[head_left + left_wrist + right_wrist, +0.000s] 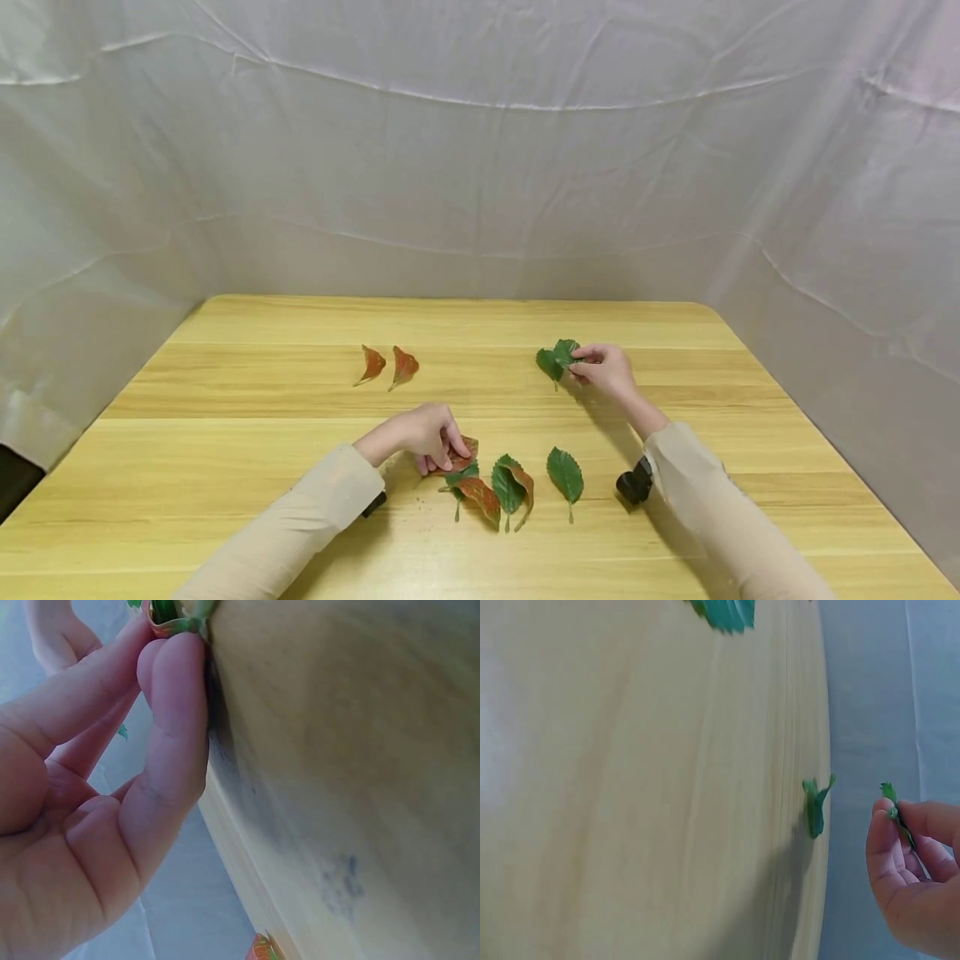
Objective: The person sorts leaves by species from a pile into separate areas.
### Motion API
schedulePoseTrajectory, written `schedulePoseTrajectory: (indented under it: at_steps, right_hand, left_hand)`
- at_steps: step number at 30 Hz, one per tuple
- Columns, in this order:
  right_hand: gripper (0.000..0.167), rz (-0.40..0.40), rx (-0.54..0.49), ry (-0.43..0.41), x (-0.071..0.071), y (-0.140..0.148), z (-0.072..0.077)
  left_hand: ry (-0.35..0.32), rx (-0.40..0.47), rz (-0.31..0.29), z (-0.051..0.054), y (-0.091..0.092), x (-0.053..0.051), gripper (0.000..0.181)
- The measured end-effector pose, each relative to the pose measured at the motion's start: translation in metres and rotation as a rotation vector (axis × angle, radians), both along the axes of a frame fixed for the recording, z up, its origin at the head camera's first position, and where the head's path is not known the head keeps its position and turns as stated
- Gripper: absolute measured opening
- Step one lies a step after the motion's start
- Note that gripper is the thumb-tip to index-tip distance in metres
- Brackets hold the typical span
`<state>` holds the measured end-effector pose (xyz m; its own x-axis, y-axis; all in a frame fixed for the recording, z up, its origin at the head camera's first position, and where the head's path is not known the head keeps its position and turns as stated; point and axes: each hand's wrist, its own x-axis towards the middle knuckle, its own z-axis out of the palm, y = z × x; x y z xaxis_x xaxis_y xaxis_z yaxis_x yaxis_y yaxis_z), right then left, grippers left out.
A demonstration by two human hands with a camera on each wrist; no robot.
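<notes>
My right hand (606, 368) pinches a green leaf (566, 351) between thumb and fingers, above the table's far right part. Another green leaf (817, 810) lies on the wood just beyond it in the right wrist view. My left hand (433, 437) reaches down over the front middle and pinches a red leaf (467, 455), partly hidden by the fingers. Under that leaf lie a green leaf (467, 474) and a curled red leaf (480, 497). In the left wrist view the fingertips (174, 664) meet at a leaf's edge, mostly cut off by the frame.
Two red leaves, one on the left (372, 364) and one on the right (404, 367), lie at the back left. A green leaf (508, 483) touches a curled red leaf (524, 492) at the front; a single green leaf (566, 475) lies right of them. Pale cloth (480, 183) hangs behind the table.
</notes>
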<state>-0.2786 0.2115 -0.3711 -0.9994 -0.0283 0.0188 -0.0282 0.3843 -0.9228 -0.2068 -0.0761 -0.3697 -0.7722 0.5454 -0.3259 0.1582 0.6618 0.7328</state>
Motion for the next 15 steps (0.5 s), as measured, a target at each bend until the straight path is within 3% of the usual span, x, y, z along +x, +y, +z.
schedulePoseTrajectory:
  at_steps: [8, 15]
  right_hand:
    - [0.026, -0.088, 0.041, -0.045, -0.012, 0.007, -0.003]
    - [0.033, -0.077, 0.141, -0.092, -0.018, 0.007, -0.006]
  left_hand:
    - [-0.005, -0.006, 0.003, 0.001, 0.000, 0.000, 0.021]
    - [-0.002, -0.009, 0.004, 0.003, 0.000, 0.001, 0.021]
